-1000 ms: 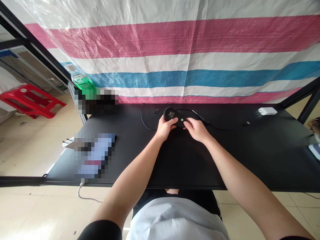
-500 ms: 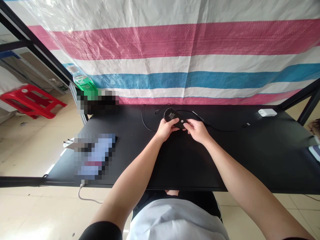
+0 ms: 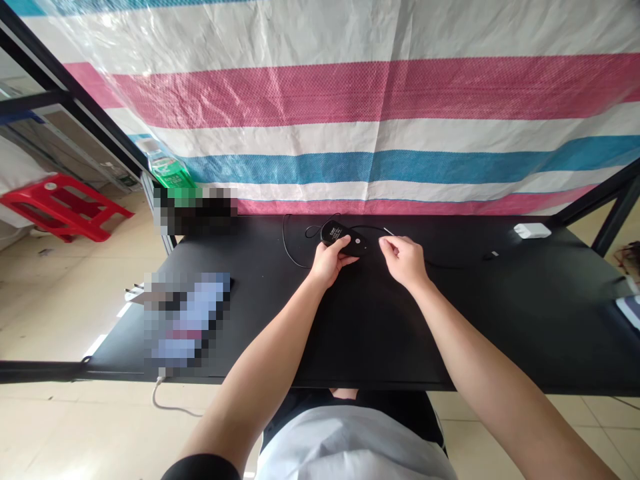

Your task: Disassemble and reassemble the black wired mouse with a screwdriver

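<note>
Holding the device [image 3: 356, 247] is now the left hand [image 3: 327, 265] alone: its grip is closed on the near edge, thumb on top, fingers beneath, labelled face up. The right hand [image 3: 404, 260] has just come off the device's right end and stands apart, just right of it. That end is now uncovered, which suggests the work has passed from a two-handed to a one-handed hold. The right grip is narrow, fingertips drawn together; I cannot tell whether something small is pinched there. A light tip [image 3: 388, 231] shows just beyond it. Left of the left grip, a thin cable [image 3: 286, 243] curves over the tabletop [image 3: 375, 333]; whether it joins the device is unclear.

As for containers, a clear bottle [image 3: 173, 175] with a green label leans well left of and beyond the left grip; its contents cannot be made out, and its base is lost in a pixelated patch. Well right of and beyond the right grip lies a white block [image 3: 532, 231].
</note>
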`<state>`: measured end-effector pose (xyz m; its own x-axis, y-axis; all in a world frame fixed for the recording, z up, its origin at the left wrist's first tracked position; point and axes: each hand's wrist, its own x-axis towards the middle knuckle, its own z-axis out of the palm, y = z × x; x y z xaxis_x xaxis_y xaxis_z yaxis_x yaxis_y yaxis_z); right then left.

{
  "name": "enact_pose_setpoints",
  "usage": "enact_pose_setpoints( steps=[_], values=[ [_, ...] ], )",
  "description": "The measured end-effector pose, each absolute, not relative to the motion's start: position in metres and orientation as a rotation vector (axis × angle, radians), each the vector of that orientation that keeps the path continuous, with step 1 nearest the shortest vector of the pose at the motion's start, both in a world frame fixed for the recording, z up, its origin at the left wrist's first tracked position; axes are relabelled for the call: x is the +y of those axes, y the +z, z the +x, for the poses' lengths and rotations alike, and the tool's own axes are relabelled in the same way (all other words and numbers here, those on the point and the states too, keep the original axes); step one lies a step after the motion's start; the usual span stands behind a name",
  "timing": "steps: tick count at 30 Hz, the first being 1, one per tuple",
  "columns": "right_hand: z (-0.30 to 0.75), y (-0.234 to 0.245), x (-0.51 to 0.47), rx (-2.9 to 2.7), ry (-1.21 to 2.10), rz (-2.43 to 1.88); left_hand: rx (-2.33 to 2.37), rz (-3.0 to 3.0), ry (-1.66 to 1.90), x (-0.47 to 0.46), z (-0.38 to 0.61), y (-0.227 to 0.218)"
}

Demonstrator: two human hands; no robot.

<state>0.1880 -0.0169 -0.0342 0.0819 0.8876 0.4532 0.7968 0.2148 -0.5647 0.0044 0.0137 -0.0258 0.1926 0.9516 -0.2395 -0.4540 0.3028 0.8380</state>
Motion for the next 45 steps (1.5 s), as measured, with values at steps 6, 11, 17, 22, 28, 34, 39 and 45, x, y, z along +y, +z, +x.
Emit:
enact_pose_setpoints(
  steps=[6, 11, 17, 22, 28, 34, 39, 45],
  values=[
    [0.206, -0.046, -0.006, -1.619, -0.147, -1.824, 0.895, 0.698, 1.121, 0.014, 0.006, -0.026],
    [0.209, -0.051, -0.004, -1.679, -0.039, -2.005, 0.898, 0.703, 1.118, 0.015, 0.006, -0.028],
    [0.211, -0.047, -0.005, -1.633, -0.038, -2.049, 0.893, 0.711, 1.115, 0.015, 0.006, -0.029],
    [0.213, -0.051, -0.004, -1.619, -0.079, -2.073, 0.909, 0.733, 1.105, 0.015, 0.007, -0.028],
    [0.215, -0.053, -0.002, -1.611, -0.106, -2.04, 0.909, 0.746, 1.1, 0.015, 0.007, -0.028],
    [0.21, -0.045, -0.005, -1.543, -0.145, -1.985, 0.895, 0.738, 1.106, 0.015, 0.006, -0.029],
    [0.202, -0.035, -0.009, -1.46, -0.154, -1.869, 0.894, 0.73, 1.124, 0.013, 0.007, -0.026],
    [0.2, -0.033, -0.009, -1.507, -0.113, -1.763, 0.932, 0.699, 1.232, 0.013, 0.009, -0.026]
  ],
)
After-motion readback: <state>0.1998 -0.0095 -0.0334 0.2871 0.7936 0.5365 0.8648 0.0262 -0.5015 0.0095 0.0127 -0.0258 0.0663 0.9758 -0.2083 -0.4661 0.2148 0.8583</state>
